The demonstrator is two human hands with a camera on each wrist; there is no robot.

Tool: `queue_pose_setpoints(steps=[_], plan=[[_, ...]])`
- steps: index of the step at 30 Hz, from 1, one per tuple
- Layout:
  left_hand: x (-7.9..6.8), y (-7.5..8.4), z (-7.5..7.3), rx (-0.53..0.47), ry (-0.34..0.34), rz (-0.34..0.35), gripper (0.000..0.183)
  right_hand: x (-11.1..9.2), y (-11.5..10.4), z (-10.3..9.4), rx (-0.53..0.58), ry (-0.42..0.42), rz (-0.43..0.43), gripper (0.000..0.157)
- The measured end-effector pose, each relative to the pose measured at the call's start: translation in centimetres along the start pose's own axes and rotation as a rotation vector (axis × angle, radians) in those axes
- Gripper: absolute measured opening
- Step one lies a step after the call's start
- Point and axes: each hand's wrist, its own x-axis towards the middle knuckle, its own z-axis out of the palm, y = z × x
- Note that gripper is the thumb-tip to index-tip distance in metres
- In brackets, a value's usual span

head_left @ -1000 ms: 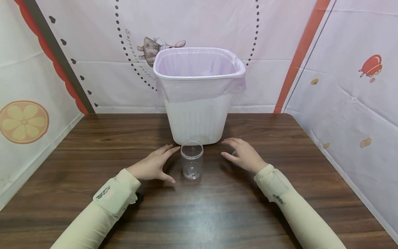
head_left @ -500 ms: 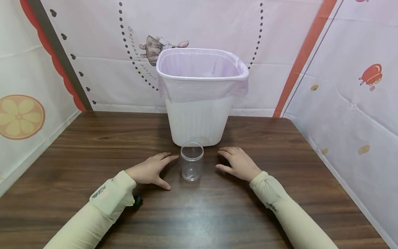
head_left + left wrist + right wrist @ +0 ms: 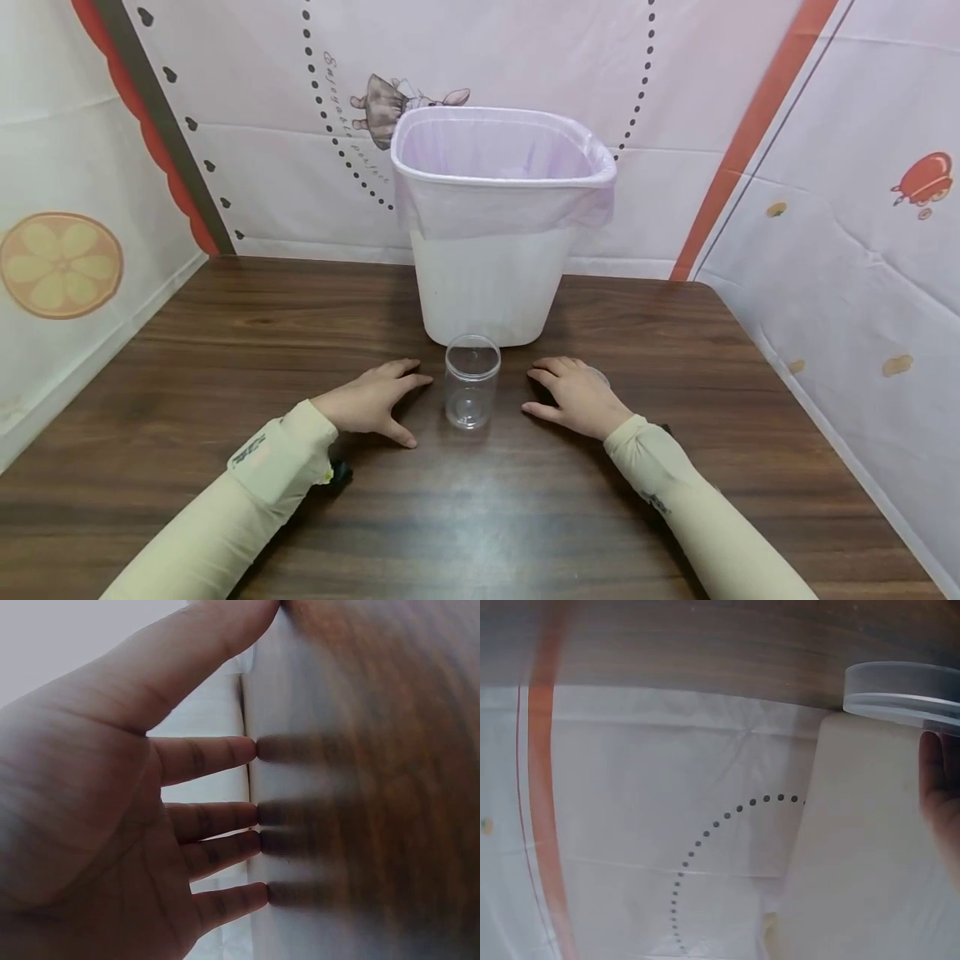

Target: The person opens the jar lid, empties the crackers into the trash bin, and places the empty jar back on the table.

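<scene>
A clear plastic jar (image 3: pixel 472 383) stands upright and open-topped on the wooden table, between the two hands. My left hand (image 3: pixel 372 402) is just left of it, fingers and thumb spread; in the left wrist view its fingertips (image 3: pixel 247 750) reach the tabletop. To the right of the jar, my right hand (image 3: pixel 573 397) rests low over a round clear lid (image 3: pixel 900 691), fingers relaxed. Most of that lid is hidden under the hand in the head view, only its edge peeking out. Fingers (image 3: pixel 934 769) of the right hand lie over the lid in the right wrist view.
A white bin (image 3: pixel 491 287) with a pale purple liner (image 3: pixel 502 208) stands right behind the jar. Printed white cloth (image 3: pixel 285 192) walls the table (image 3: pixel 300 308) at the back and both sides.
Both hands have come down lower toward the table, the right one shifting a little left toward the jar. The lid's edge now shows on that hand's far right side. The jar stays put.
</scene>
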Motion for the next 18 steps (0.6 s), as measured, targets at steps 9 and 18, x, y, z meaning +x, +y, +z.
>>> queue_pose_setpoints(steps=[9, 18], plan=[[0.36, -0.11, 0.0, 0.024, 0.022, 0.016, 0.09, -0.08, -0.18, 0.35, -0.015, 0.044, -0.029, 0.055], [0.21, -0.21, 0.19, 0.015, 0.015, 0.005, 0.091, -0.11, -0.46, 0.5, -0.022, 0.057, -0.034, 0.052]])
